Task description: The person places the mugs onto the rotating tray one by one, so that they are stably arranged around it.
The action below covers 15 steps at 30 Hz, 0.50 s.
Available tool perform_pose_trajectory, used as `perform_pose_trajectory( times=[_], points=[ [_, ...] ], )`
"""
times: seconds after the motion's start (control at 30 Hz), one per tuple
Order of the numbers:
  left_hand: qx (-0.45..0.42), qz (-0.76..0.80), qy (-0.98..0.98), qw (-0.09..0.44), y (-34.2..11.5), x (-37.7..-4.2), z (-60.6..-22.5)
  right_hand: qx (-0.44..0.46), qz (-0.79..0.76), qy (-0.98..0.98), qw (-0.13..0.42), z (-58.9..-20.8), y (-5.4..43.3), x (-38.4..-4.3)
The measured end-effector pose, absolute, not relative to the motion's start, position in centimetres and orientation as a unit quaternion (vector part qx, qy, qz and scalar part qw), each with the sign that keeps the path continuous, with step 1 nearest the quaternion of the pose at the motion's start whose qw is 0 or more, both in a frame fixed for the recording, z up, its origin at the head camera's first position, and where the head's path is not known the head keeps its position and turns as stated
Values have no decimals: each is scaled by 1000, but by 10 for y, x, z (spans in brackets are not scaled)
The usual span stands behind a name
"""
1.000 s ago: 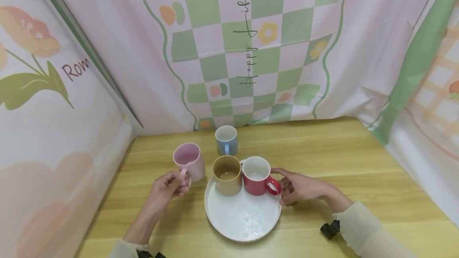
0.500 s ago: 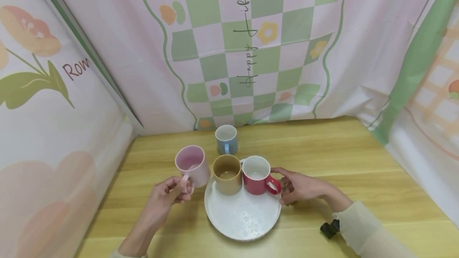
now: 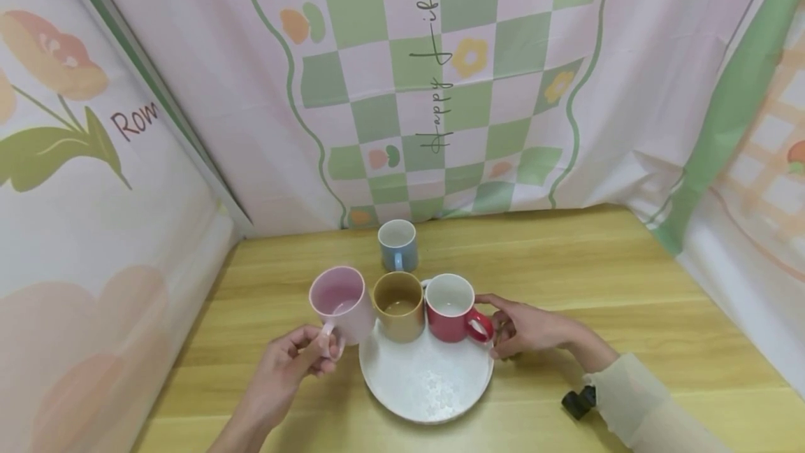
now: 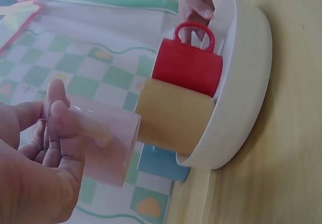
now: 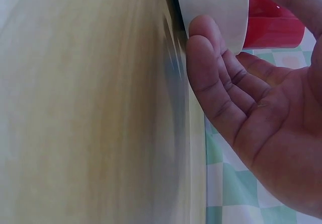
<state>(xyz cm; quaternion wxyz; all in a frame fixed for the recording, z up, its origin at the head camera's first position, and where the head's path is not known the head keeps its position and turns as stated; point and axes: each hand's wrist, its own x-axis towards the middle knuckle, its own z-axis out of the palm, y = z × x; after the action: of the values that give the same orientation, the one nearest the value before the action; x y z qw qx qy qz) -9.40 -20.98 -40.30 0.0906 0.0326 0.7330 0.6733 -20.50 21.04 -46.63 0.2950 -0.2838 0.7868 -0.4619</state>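
Observation:
My left hand pinches the handle of a pink mug between thumb and fingers. The mug is raised at the left edge of a round white tray, its mouth showing to the head camera. In that tray, at the back, a tan mug and a red mug stand side by side. My right hand rests at the tray's right rim, beside the red mug's handle. In the right wrist view its loosely bent fingers lie against the outer wall of the tray.
Behind the tray, a light blue mug stands on the wooden table. A printed checkered cloth hangs along the back edge, with more cloth at both sides. A small black device sits at the right sleeve.
The left hand has brought the pink mug rightward and nearer to me, from beside the tray to its left edge. The right hand, the tray and the other mugs have stayed put.

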Motion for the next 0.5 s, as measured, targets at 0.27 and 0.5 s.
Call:
perform_pose_trajectory(
  times=[0.27,0.5],
  points=[
    [35,669,734,112,-204,-83,-401,-294,-460,786,290,-466,210,-205],
    [55,662,736,126,-198,-76,-401,-296,-458,787,288,-467,210,-205]
  ],
)
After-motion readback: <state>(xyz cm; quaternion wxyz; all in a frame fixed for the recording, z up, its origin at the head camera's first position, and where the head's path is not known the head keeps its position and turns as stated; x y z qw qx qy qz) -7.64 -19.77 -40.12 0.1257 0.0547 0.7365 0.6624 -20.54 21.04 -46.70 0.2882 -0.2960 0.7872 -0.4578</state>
